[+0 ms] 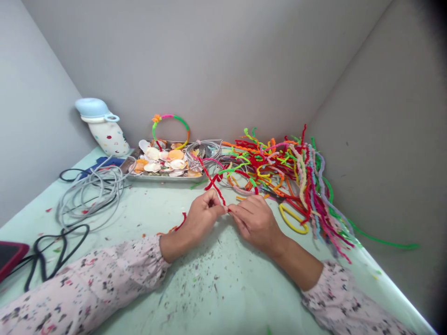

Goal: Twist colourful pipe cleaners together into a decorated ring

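My left hand (202,214) pinches a red pipe cleaner (218,190) between thumb and fingers, close to the middle of the table. One end of the strand slants up and to the left, away from me. My right hand (257,221) is closed, its fingertips on the lower end of the same strand and nearly touching my left thumb. An arched hoop wrapped in red and green (230,170) rises just beyond both hands. Its red right end reaches my right knuckles; my fingers hide whatever grip they have on it. Behind my left wrist lies another red piece (181,221).
A metal tray (164,178) of shells stands at the back, a multicoloured ring (181,122) upright in it. Grey wire coils (87,197), a bottle (108,135) and a red-edged device (14,256) are left. Right are heaped pipe cleaners (279,163) and a yellow loop (291,219).
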A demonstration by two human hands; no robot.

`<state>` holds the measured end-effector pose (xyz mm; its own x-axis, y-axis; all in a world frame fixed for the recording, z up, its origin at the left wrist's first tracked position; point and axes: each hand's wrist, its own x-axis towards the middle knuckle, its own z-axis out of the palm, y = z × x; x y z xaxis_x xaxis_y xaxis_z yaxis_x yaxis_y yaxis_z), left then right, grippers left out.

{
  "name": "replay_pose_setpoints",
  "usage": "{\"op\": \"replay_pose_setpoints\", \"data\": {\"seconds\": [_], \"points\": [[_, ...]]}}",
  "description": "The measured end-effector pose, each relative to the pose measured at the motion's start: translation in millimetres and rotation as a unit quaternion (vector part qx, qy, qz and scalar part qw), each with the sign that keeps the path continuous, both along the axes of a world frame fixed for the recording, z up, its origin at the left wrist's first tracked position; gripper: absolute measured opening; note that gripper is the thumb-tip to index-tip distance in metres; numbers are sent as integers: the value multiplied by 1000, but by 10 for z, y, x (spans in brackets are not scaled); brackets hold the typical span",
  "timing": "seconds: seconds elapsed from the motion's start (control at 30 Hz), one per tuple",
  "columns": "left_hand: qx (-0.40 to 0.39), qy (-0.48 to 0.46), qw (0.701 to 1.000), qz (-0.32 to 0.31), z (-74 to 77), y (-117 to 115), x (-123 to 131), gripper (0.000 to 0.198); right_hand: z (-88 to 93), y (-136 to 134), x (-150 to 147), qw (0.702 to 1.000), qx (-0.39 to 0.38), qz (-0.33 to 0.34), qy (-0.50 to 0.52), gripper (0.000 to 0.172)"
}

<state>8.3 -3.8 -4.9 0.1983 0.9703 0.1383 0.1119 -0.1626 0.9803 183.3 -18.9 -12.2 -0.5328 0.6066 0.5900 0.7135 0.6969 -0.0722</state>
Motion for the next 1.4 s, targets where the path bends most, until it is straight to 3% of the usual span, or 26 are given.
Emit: {"op": "replay_pose_setpoints", "data": {"seconds": [0.63,1.4], "points": [[205,93,974,2,-11,-33,-1,13,-12,47,23,996,-12,-10,90,15],[238,115,964,11,-11,-2,-29,12,-2,35,37,997,0,-11,75,19]]}}
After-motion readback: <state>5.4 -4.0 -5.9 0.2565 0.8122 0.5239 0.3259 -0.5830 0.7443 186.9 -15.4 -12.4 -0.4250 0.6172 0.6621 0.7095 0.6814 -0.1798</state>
